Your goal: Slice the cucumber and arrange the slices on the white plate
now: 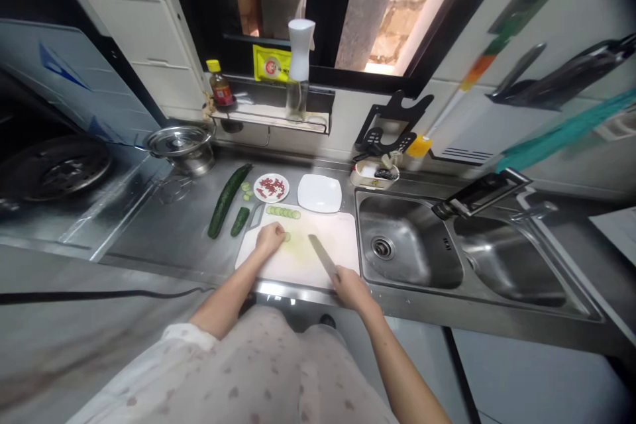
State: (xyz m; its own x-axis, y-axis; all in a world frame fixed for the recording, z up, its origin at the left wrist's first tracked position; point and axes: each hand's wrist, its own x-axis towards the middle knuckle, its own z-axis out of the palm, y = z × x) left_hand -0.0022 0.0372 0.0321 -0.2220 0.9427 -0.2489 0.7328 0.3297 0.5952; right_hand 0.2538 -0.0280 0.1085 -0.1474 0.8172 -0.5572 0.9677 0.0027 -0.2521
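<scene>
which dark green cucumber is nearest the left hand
The short dark green cucumber piece beside the white rectangular cutting board; the long, slender dark green cucumber lies farther left.

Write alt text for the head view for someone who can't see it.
A person's right hand holds a knife over a white cutting board, left hand at a cucumber slice; a row of slices lies near its far edge. Beyond are a plate of chopped red pieces and a white dish, with a long cucumber at left and a sink at right.

Steel counter [149, 232] — on it a cutting board [344, 238], a long cucumber [229, 201], a cucumber piece [240, 221], two plates [319, 193], a pot [197, 161].
</scene>
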